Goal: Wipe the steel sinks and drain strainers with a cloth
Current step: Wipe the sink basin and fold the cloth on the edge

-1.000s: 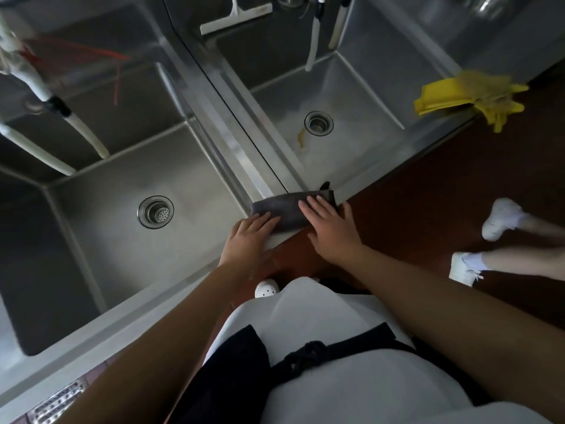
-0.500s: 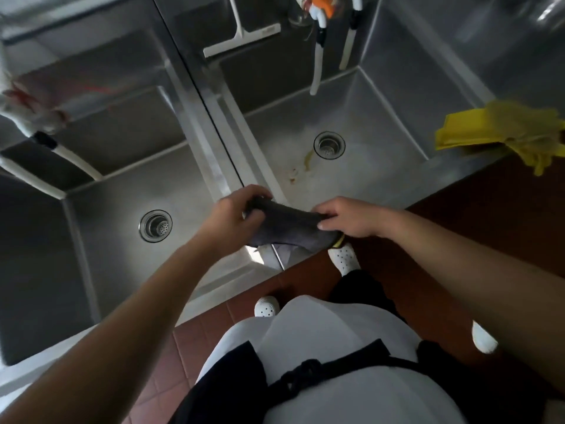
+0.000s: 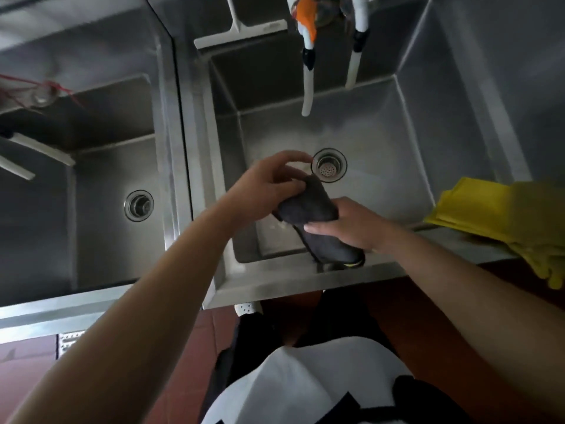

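Note:
A dark grey cloth [image 3: 315, 218] hangs folded over the right steel sink [image 3: 397, 166], held between both hands. My left hand [image 3: 269, 185] pinches its upper end with thumb and fingers, the index finger raised. My right hand [image 3: 351, 224] grips the cloth from the right, its lower end drooping onto the sink's front rim. The right drain strainer [image 3: 328, 165] lies just beyond my left fingertips. The left sink [image 3: 101, 228] has its own drain strainer [image 3: 139, 205].
Yellow rubber gloves [image 3: 513, 218] lie on the ledge right of the sink. White hoses [image 3: 307, 87] hang from taps above the right basin, and a white squeegee [image 3: 241, 33] rests on the back ledge. More white hoses [image 3: 39, 151] reach over the left sink. Red tiled floor lies below.
Both hands lifted the cloth from the divider rim between the sinks and carried it over the right basin. The view shifted right, toward the right sink.

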Motion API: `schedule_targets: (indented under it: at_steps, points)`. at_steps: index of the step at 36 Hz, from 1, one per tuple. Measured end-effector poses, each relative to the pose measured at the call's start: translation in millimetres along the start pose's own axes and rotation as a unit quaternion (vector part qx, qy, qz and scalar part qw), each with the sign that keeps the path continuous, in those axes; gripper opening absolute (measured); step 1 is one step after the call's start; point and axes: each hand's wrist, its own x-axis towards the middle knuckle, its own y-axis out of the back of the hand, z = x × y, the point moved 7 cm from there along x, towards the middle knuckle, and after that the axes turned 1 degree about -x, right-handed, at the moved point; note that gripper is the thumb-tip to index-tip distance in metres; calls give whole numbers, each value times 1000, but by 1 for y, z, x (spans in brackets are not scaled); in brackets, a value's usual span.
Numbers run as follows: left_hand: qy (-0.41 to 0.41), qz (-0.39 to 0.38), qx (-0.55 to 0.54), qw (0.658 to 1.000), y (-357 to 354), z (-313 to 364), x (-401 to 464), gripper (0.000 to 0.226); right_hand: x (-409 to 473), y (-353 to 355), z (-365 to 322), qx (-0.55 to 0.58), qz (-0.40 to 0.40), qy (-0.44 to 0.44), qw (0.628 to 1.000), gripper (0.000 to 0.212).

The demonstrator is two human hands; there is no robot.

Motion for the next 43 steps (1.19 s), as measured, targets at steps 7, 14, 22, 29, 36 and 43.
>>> schedule_targets:
  at_steps: [7, 14, 22, 29, 36, 43]
  points:
    - [109, 259, 173, 944, 68, -92, 6, 63, 63, 25, 54, 259, 55, -142, 954, 14]
    - [173, 317, 310, 880, 108, -157, 26, 81, 138, 84, 104, 238, 228, -178, 927, 37]
    - [192, 328, 407, 831, 101, -189, 54, 79, 249, 159, 88, -208, 360, -81, 906, 53]
    - [190, 357, 420, 813, 98, -190, 56, 77, 365, 97, 95, -403, 165, -41, 899, 63]
    - [177, 381, 417, 806, 99, -190, 56, 74, 318, -14, 155, -469, 91, -42, 877, 63]
    - [188, 376, 417, 806, 100, -189, 56, 79, 201, -78, 223, -507, -36, -41, 860, 64]
